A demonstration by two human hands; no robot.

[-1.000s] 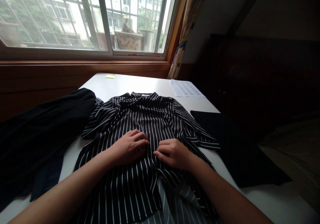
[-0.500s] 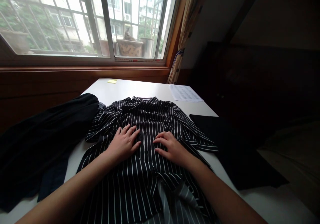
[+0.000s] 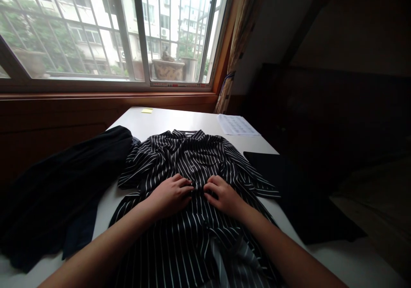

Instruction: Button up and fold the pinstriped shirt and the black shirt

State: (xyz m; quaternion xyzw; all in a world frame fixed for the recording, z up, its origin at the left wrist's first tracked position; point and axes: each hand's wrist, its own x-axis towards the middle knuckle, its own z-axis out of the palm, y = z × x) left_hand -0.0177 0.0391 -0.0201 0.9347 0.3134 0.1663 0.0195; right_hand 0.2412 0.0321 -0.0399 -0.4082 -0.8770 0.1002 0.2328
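Observation:
A black shirt with white stripes (image 3: 192, 228) lies front up on the table, its collar toward the window and its sleeves out to the sides. Small buttons show on its upper front. My left hand (image 3: 173, 193) rests on the middle of the shirt, fingers bent and closed on the cloth by the front opening. Just across a narrow gap, my right hand (image 3: 223, 196) has its fingers curled on the cloth from the other side. The fingertips are partly hidden. Near me the lower hem is rumpled and folded over.
Dark clothing (image 3: 73, 168) is heaped on the left of the white table (image 3: 160, 121). A flat dark cloth (image 3: 298, 193) lies along the right edge. Paper sheets (image 3: 237, 125) and a yellow sticky note (image 3: 147, 110) lie at the far end, below a barred window (image 3: 96, 35).
My left hand has moved right and curled its flat fingers at the shirt's front. My right hand has shifted slightly. The shirt's upper front has shifted, and buttons now show.

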